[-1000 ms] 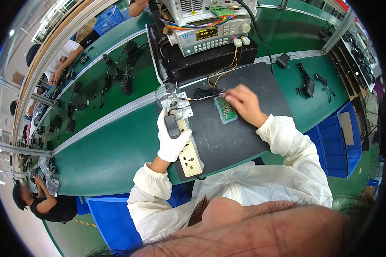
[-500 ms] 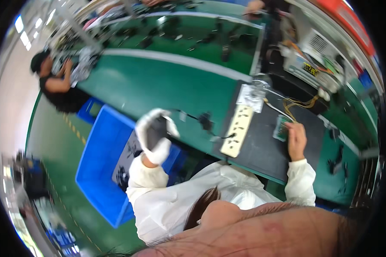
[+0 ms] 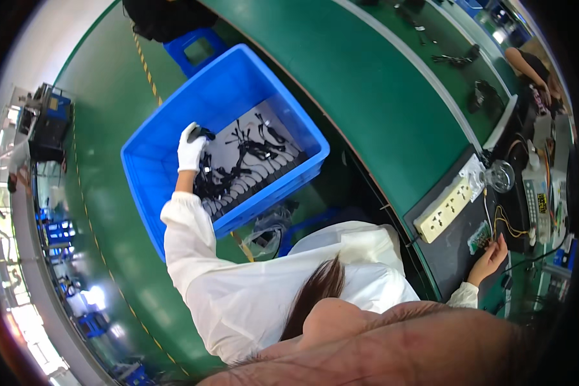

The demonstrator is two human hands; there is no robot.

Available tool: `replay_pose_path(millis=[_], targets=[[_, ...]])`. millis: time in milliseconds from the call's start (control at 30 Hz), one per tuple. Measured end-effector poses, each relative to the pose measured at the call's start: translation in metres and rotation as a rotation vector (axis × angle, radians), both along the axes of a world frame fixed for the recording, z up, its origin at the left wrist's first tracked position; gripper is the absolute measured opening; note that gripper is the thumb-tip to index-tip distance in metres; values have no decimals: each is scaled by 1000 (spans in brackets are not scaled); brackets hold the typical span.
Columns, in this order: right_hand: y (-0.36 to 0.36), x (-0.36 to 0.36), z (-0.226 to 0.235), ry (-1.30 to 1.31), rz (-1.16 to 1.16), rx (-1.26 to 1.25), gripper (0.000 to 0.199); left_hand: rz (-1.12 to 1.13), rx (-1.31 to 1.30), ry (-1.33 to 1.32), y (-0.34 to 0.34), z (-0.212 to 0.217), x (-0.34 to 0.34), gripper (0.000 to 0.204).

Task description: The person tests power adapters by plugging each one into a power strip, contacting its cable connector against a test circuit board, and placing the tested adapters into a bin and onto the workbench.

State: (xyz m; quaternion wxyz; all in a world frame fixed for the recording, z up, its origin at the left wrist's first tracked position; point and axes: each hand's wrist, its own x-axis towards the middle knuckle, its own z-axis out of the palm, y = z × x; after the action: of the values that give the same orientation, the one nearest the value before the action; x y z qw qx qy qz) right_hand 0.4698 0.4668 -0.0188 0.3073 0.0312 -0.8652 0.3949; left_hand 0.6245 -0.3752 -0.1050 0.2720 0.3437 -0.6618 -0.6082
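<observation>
Inside the large blue plastic bin, my left hand, in a white glove, is closed around a black power adapter. Beneath and beside it, black adapters with cables lie in rows on a grey sheet in the bin. My bare right hand is at the right, on the black mat. Its bent fingers are at the edge of a small green circuit board and appear to grip it; the exact contact is too small to tell.
A cream power strip lies on the mat, with a clear round glass object beyond it. Thin wires run to a meter at the right. The green worktable stretches away; a blue stool stands behind the bin.
My left hand has moved from the table edge down into the bin with the black adapter. The view has swung left toward the bin. My right hand stays by the circuit board.
</observation>
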Motion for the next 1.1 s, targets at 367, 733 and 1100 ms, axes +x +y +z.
replay_pose_path(millis=[367,733,1100], targets=[[-9,-1,5,-43,-5,480,21,-439,372,-559,7,-69,-131,38],[-9,10,7,-56,-57,551,22,129,-244,-794,-1,-256,-279,64],[-20,-2,4,-95,-26,543,18,406,298,-38,-45,-309,-269,33]])
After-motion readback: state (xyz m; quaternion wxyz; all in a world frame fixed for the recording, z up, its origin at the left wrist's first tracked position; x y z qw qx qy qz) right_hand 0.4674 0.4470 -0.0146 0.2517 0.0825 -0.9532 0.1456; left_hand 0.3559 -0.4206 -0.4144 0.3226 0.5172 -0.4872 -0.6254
